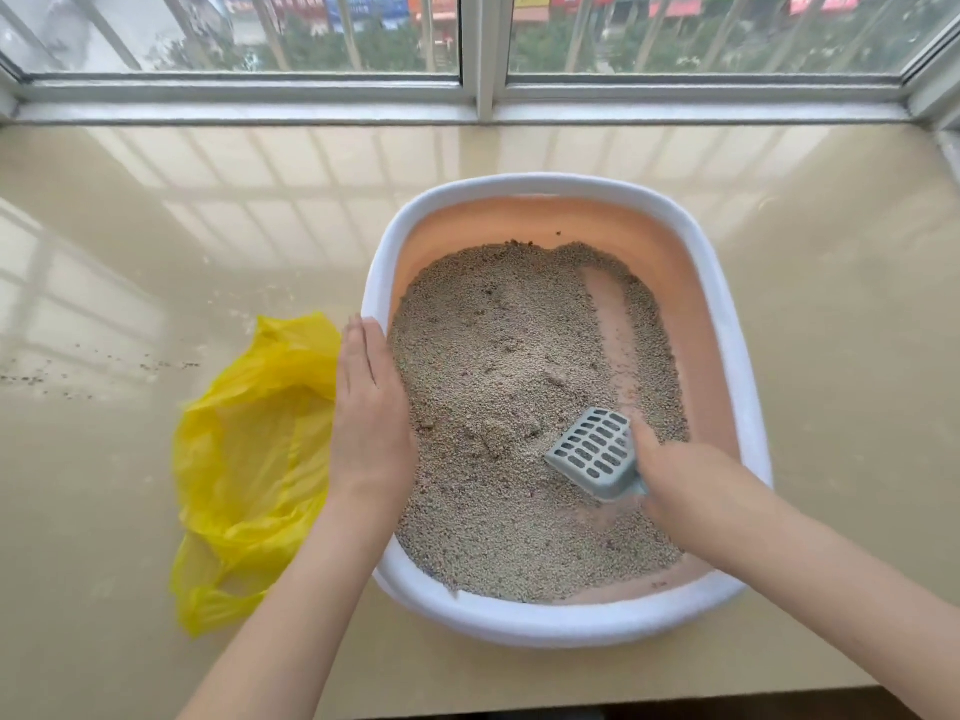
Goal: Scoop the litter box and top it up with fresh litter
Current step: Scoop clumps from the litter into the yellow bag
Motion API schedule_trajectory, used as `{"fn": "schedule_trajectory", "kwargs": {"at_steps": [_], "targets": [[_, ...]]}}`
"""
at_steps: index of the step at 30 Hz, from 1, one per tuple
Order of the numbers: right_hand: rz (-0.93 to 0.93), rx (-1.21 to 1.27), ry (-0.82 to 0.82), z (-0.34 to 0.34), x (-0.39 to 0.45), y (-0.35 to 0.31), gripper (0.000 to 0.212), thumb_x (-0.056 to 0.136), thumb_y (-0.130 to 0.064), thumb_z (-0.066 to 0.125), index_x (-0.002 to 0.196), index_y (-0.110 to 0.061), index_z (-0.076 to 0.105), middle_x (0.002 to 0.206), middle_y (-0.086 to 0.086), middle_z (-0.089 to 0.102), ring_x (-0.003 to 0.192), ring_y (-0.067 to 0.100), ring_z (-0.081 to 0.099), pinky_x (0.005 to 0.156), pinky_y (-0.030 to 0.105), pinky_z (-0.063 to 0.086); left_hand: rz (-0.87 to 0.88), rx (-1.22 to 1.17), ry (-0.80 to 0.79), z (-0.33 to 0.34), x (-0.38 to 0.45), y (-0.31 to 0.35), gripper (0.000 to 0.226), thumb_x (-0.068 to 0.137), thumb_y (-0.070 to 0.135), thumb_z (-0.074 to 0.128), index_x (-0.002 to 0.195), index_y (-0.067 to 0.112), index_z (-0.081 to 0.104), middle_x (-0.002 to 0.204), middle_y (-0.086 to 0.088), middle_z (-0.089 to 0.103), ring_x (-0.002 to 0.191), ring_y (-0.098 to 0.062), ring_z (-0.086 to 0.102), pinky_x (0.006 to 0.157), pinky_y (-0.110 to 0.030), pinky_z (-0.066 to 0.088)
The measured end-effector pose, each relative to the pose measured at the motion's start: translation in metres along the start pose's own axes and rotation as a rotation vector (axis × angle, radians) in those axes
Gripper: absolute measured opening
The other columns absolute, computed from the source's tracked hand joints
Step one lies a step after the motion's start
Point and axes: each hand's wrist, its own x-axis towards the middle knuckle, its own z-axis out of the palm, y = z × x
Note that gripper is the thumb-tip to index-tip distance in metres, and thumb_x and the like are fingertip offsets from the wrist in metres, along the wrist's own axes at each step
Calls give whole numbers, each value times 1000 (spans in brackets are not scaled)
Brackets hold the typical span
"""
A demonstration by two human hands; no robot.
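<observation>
Both bare forearms reach forward from the lower edge of the view. The left hand (366, 407) lies flat, palm down, fingers straight and held together, pointing away from the person. The right hand (675, 472) is turned inward toward the left, its fingers curled in a grip round the handle of a grey slotted litter scoop (592, 452), wrist slightly bent.

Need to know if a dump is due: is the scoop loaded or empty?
Empty, as far as shows. The scoop, held by the right hand, has open slots with no clumps on them; it sits low in the litter.
</observation>
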Motion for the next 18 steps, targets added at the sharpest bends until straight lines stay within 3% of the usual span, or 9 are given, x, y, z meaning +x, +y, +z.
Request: {"fn": "schedule_trajectory", "kwargs": {"at_steps": [3, 5, 7, 10, 11, 14, 18], "targets": [[-26, -18, 101, -4, -7, -5, 54, 94, -15, 40, 144, -5, 21, 108, 6, 57, 82, 23, 49, 64, 30, 39, -38, -84, -23, 2, 1, -4, 88, 58, -26, 51, 142, -13, 28, 146, -31, 33, 138, -43, 30, 114, -38, 24], [-45, -37, 117, -12, -11, -6, 46, 96, -19, 36, 139, -7, 28, 111, 6, 56, 91, 24, 57, 68, 31, 42, -22, -108, -31, 2, -2, -9, 89, 57, -25, 50, 142, -12, 28, 147, -30, 33, 140, -41, 29, 115, -37, 23], [-45, -6, 107, -18, -13, -6, 37, 97, -23, 35, 131, -9, 36, 100, 4, 55, 87, 23, 58, 69, 33, 44, -9, -124, -25, 2, -6, -11, 89, 57, -24, 50, 143, -11, 28, 148, -30, 32, 140, -40, 29, 115, -37, 24], [-54, 104, 135, -20, -17, -8, 13, 98, -23, 35, 96, -15, 44, 75, -2, 48, 67, 18, 52, 57, 32, 36, 13, -137, -28, 1, -18, -12, 89, 57, -24, 49, 143, -12, 29, 147, -31, 33, 139, -41, 30, 115, -39, 23], [-62, 130, 144, -21, -19, -10, 15, 98, -23, 33, 88, -16, 42, 70, -2, 47, 62, 16, 49, 54, 32, 34, 21, -130, -28, 0, -25, -12, 89, 56, -23, 49, 142, -12, 29, 147, -31, 33, 139, -42, 30, 116, -38, 22], [-65, 76, 178, -23, -24, -13, 27, 101, -29, 30, 84, -16, 47, 69, -1, 50, 65, 21, 53, 57, 33, 38, 17, -121, -24, -1, -47, -11, 89, 55, -23, 47, 142, -13, 30, 147, -32, 32, 139, -43, 30, 115, -37, 21], [-38, -137, 211, -31, -36, -7, 27, 100, -28, 33, 82, -18, 50, 70, -1, 52, 71, 25, 58, 56, 29, 42, 8, -118, -21, -2, -73, -7, 88, 56, -23, 45, 142, -14, 29, 147, -32, 30, 139, -43, 29, 116, -38, 21]]}}
